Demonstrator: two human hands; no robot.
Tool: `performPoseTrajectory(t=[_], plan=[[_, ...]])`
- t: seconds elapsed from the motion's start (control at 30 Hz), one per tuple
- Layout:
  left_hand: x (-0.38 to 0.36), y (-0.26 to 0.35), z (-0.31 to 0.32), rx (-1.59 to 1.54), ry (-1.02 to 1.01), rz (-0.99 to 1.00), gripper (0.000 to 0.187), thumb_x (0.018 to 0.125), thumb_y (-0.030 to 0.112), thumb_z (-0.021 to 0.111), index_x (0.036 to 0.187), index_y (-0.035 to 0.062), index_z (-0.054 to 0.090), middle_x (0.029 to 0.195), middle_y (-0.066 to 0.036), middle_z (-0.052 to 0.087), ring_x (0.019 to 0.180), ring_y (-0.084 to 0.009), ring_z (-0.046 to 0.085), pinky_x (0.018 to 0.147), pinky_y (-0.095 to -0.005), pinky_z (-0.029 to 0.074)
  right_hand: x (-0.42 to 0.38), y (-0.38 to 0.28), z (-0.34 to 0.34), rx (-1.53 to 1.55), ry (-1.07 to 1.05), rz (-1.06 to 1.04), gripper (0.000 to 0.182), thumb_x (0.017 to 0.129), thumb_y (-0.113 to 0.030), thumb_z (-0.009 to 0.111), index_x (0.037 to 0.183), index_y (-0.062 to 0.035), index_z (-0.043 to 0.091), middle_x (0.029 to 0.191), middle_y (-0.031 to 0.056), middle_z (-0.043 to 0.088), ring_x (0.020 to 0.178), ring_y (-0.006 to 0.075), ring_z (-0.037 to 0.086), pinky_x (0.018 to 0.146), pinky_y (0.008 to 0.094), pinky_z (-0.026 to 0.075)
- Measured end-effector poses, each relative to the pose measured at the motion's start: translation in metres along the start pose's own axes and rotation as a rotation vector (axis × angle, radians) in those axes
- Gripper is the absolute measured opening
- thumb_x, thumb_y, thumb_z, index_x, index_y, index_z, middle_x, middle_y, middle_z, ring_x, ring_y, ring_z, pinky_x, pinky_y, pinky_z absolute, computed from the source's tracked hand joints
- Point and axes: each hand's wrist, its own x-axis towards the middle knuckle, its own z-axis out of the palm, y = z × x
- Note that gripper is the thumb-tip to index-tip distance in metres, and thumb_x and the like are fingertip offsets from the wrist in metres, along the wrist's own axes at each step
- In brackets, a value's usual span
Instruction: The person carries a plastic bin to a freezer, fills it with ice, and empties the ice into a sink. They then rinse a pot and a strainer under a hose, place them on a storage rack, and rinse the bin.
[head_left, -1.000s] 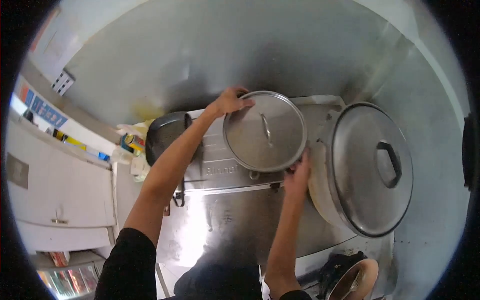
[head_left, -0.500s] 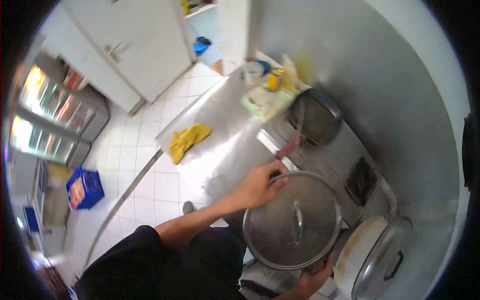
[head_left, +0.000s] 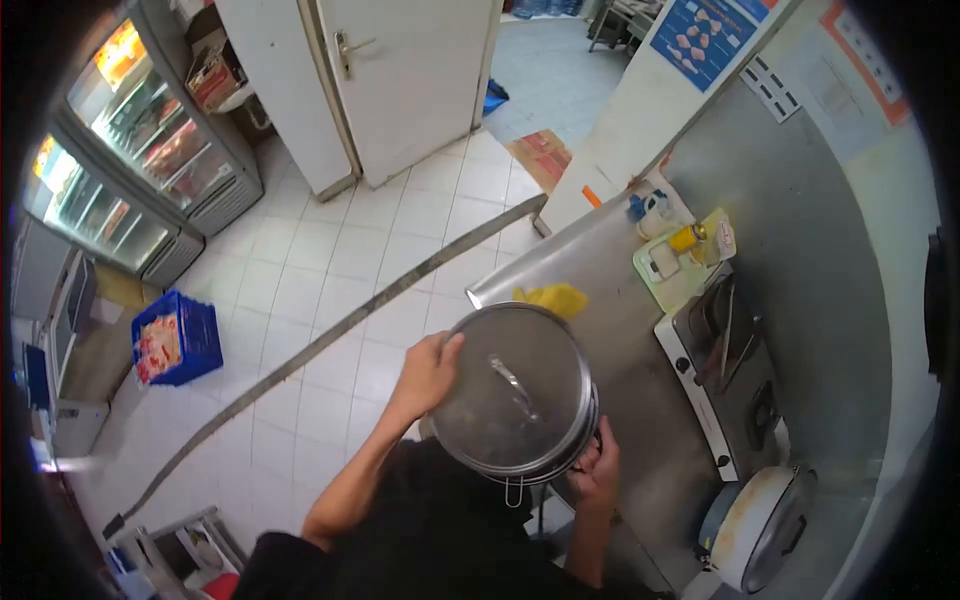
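Observation:
A round metal pot (head_left: 594, 422) is held up in front of my body, its steel lid (head_left: 475, 410) on top with a shiny arched handle. On its left side, my left hand (head_left: 430, 377) grips the edge, thumb against the lid's rim; the lid hides some fingers. Lower on the opposite side, my right hand (head_left: 596, 466) is closed around the pot's side by a handle. A wire loop (head_left: 514, 492) sticks out at the near edge. Just beyond the lid, a yellow cloth (head_left: 556, 298) lies on the steel counter (head_left: 630, 375).
A gas stove (head_left: 700, 400) sits on the counter at right, with a large lidded white pot (head_left: 748, 525) nearer me. Farther back are a green tray (head_left: 655, 285) and a yellow container (head_left: 687, 237). A blue crate (head_left: 200, 340) and glass-door fridges (head_left: 165, 140) stand at left.
Both hands have carried the lidded pot away from the stove, toward the counter's open left side. My view has turned, showing more floor and the doorway.

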Motion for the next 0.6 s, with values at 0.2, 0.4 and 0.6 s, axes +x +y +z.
performPoseTrajectory(t=[0.2,0.4,0.6], plan=[[0.077,-0.085,-0.085,-0.290,0.124,-0.222,0.038,0.097,0.028,0.048,0.081,-0.0049,0.057,0.058,-0.002,0.045,0.056,-0.0098,0.038,0.051,-0.0298,0.035,0.087,0.055,0.117,-0.175,-0.239,0.166,0.040,0.091,-0.030,0.054,0.056,-0.0203,0.037,0.040,-0.0082,0.025,0.031,0.0073,0.021,0.034,0.0261,0.020],[0.195,-0.115,-0.162,-0.480,0.166,-0.410,0.038,0.098,0.029,0.047,0.094,-0.0056,0.062,0.065,0.004,0.048,0.056,-0.0050,0.037,0.049,-0.0251,0.032,0.189,0.080,0.262,-0.226,-0.282,0.258,0.038,0.090,-0.028,0.054,0.057,-0.0191,0.037,0.040,-0.0069,0.026,0.029,0.0079,0.021,0.032,0.0260,0.021],[0.359,-0.115,-0.213,-0.624,0.128,-0.429,0.043,0.097,0.033,0.050,0.107,-0.0077,0.059,0.076,-0.001,0.058,0.062,-0.0066,0.045,0.054,-0.0241,0.038,0.263,0.073,0.390,-0.183,-0.278,0.235,0.035,0.087,-0.026,0.059,0.059,-0.0174,0.039,0.040,-0.0060,0.030,0.031,0.0078,0.024,0.034,0.0257,0.023]])
